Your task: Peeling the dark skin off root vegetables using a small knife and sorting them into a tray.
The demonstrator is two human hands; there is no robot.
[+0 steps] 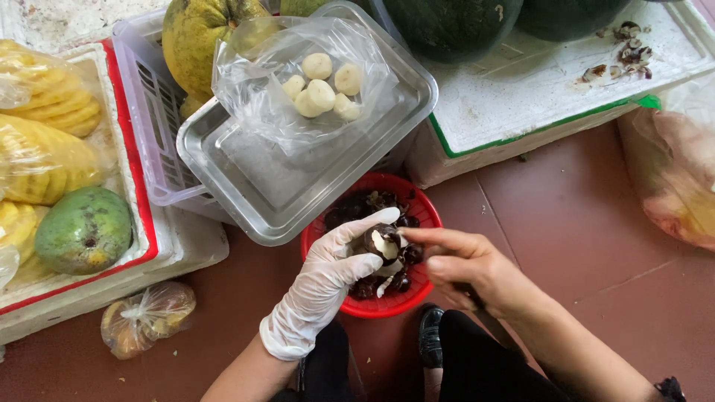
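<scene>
My left hand (pixel 328 279), in a white glove, grips a dark water chestnut (pixel 383 242) that is partly peeled, white flesh showing. My right hand (pixel 465 268) is bare, closed around a knife whose dark handle (pixel 473 294) pokes out below the palm; its thumb and forefinger reach to the chestnut. Both hands hover over a red plastic basket (pixel 417 201) full of dark peelings and unpeeled chestnuts. Above it, a metal tray (pixel 261 186) carries a clear plastic bag (pixel 275 82) with several peeled white chestnuts (pixel 320 93) inside.
A white foam box with red rim (pixel 141 223) at left holds a green mango (pixel 83 229) and bagged pineapple (pixel 37 134). A small bag of fruit (pixel 145 316) lies on the red floor. Watermelons (pixel 447 26) rest on a foam box lid (pixel 536 97). A plastic bag (pixel 674 171) sits at right.
</scene>
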